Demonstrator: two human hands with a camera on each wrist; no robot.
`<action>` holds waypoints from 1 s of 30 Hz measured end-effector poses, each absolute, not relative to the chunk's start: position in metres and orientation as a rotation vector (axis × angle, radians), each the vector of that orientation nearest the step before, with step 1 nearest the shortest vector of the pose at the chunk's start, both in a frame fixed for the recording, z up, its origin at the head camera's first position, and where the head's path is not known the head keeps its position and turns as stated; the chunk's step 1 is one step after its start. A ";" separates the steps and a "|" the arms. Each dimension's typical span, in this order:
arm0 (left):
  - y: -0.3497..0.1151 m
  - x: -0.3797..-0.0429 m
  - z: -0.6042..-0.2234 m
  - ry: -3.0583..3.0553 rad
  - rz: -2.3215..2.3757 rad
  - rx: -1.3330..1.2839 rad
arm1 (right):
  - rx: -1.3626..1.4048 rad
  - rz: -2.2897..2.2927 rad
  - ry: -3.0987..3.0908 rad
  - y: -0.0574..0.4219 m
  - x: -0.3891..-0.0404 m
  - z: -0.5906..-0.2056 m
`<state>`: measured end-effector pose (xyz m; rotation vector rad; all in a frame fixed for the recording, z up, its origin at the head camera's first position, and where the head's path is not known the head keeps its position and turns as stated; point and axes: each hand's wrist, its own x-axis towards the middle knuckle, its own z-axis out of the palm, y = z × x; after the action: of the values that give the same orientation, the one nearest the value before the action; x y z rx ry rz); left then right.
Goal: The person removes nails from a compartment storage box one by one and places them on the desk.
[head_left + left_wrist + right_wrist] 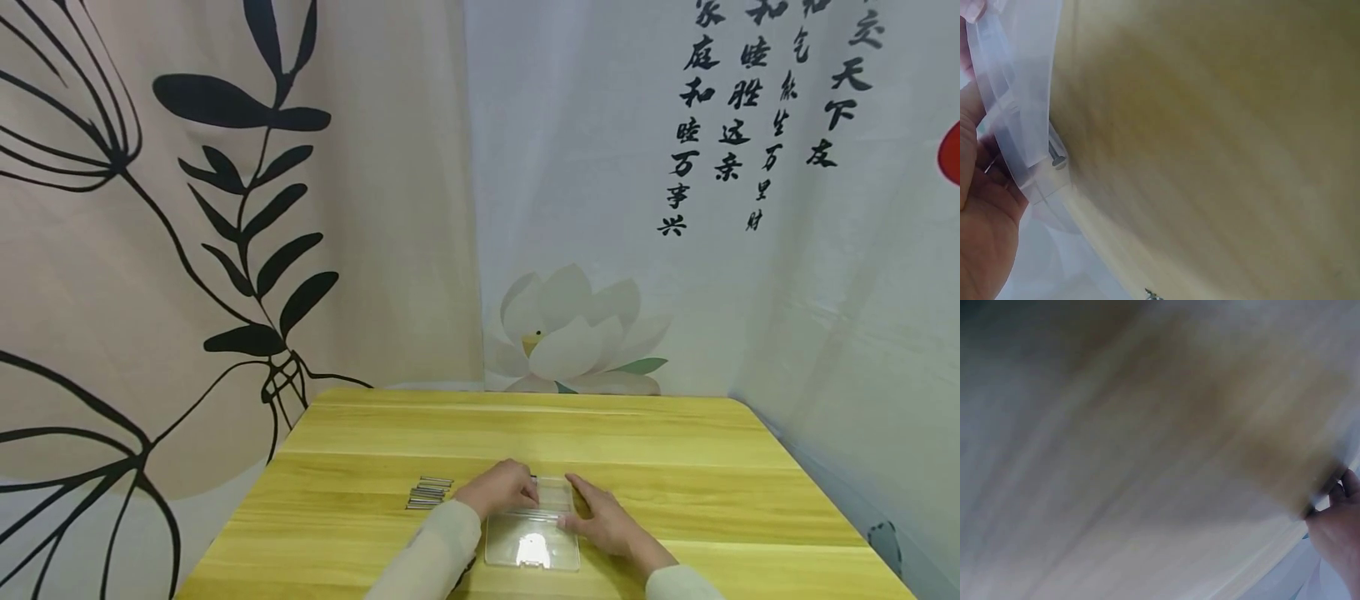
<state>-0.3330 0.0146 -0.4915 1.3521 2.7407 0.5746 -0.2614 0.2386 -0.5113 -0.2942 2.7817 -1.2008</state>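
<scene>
A clear plastic box (555, 493) lies open on the table, its transparent lid (510, 550) folded toward me. My left hand (501, 490) reaches over the box's left part with fingers bent downward; whether they pinch anything is hidden. At the right side, my right hand (609, 523) holds the box, thumb near the hinge and fingers along the outer edge. In the left wrist view, a metal nail (1057, 156) with a flat head shows at the box's corner, beside my left palm. The right wrist view is blurred and shows only part of the right hand (1338, 519).
Several metal nails (427, 493) lie side by side left of my left hand. The wooden table (675, 450) extends behind and to both sides of the box. A printed curtain (405, 208) hangs behind the table's far edge.
</scene>
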 end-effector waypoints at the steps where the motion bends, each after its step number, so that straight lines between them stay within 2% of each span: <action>1: 0.015 -0.333 -0.492 2.739 0.578 1.346 | -0.294 -1.201 2.782 0.239 -0.261 -0.511; 21: 0.015 -0.333 -0.491 2.789 0.398 1.453 | -0.305 -1.237 2.757 0.239 -0.265 -0.516; 30: 0.012 -0.333 -0.495 2.777 0.531 1.358 | -0.320 -1.217 2.771 0.239 -0.264 -0.515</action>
<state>-0.3326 0.0116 -0.4951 1.3582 2.7767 0.5310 -0.2637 0.2394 -0.5152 -0.3196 2.7709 -1.2174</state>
